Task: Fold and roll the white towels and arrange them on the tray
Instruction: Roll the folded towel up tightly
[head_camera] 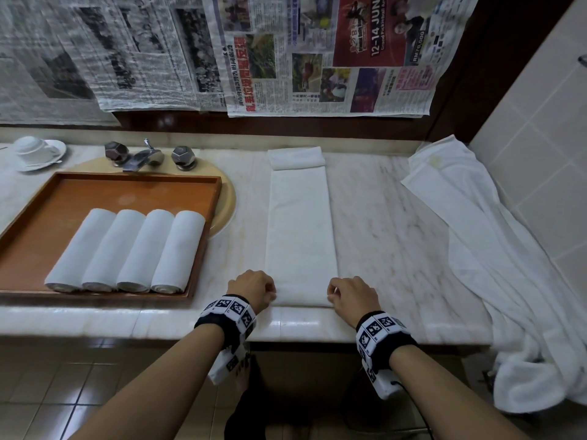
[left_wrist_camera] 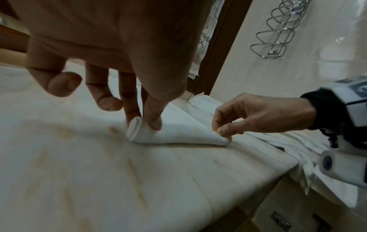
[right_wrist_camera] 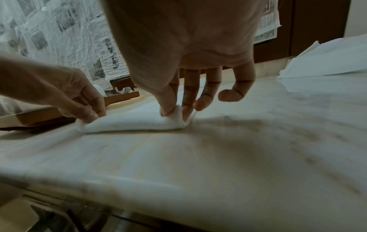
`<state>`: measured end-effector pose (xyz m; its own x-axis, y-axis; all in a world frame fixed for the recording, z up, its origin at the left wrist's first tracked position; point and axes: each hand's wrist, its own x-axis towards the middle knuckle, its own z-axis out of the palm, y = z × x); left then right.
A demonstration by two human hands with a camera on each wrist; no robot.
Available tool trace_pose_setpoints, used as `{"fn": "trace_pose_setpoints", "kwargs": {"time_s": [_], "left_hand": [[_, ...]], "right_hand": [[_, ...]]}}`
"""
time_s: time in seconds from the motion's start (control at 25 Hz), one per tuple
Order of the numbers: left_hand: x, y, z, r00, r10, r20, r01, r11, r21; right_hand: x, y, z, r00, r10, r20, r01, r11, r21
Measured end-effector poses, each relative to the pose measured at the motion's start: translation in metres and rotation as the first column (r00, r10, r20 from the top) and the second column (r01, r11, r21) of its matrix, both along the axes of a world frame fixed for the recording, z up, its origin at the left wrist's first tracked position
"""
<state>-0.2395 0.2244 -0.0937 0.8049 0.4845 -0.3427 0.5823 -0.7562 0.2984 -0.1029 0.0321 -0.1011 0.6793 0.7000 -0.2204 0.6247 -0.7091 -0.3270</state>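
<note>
Head view looks down; wrist views close, sharing the towel.

Marble counter as landmark. Faucet with two faceted knobs at its back left, above a beige sink. Upturned cup on saucer at the far left back corner. Newspapers cover the wall behind the counter. Tiled wall at the right end, with a wire rack on it. Floor tiles below the front edge.
</note>
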Motion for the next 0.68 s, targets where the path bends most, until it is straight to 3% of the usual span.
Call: {"fn": "trace_pose_setpoints", "kwargs": {"time_s": [0.12,0.4,0.68], "left_hand": [[0.004,-0.001,0.001,0.999,0.025,0.038,-0.024,1.000,-0.016],[-0.002,-0.015,-0.012,0.978,-0.157,0.135,0.149,0.987,0.066],[-0.001,-0.016,-0.015,0.973,-0.221,0.069,0.210,0.968,0.140]], "right_hand": [[0.000,0.004,-0.004,0.998,0.025,0.066,-0.025,1.000,-0.008],[-0.013,0.004,-0.018,0.985,0.160,0.072,-0.170,0.972,0.163],[-0.009,0.002,-0.016,0.970,0.225,0.090,-0.237,0.958,0.161]]}}
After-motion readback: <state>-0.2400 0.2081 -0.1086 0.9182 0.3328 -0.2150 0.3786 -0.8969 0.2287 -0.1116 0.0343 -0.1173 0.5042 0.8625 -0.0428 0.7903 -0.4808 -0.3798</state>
